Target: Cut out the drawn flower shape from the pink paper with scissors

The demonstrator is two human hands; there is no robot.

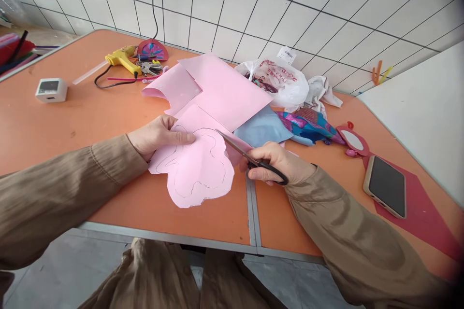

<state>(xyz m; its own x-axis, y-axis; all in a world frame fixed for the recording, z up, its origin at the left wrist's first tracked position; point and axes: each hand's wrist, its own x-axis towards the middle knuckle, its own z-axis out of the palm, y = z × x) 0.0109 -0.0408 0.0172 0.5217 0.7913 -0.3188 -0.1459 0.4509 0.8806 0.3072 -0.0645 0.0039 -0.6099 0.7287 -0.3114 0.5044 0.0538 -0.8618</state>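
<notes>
My left hand [159,137] pinches a pink sheet of paper [199,169] at its left side, thumb on top and fingers underneath. A curvy outline is drawn on this sheet in dark line, and its lower and right edges are cut in a rounded shape. My right hand [270,161] is closed around the black handles of a pair of scissors [239,148]. The scissor blades point up and left, at the sheet's upper right edge. Larger pink sheets [224,89] lie just behind, and a light blue sheet [263,126] sticks out from under them.
Behind are a yellow glue gun [123,60], keys [150,67] and a white plastic bag [279,79]. A small white device [51,90] stands at left. On the right lie a small mirror [352,140] and a phone [386,186] on red paper [424,207]. A metal seam [253,212] crosses the orange table.
</notes>
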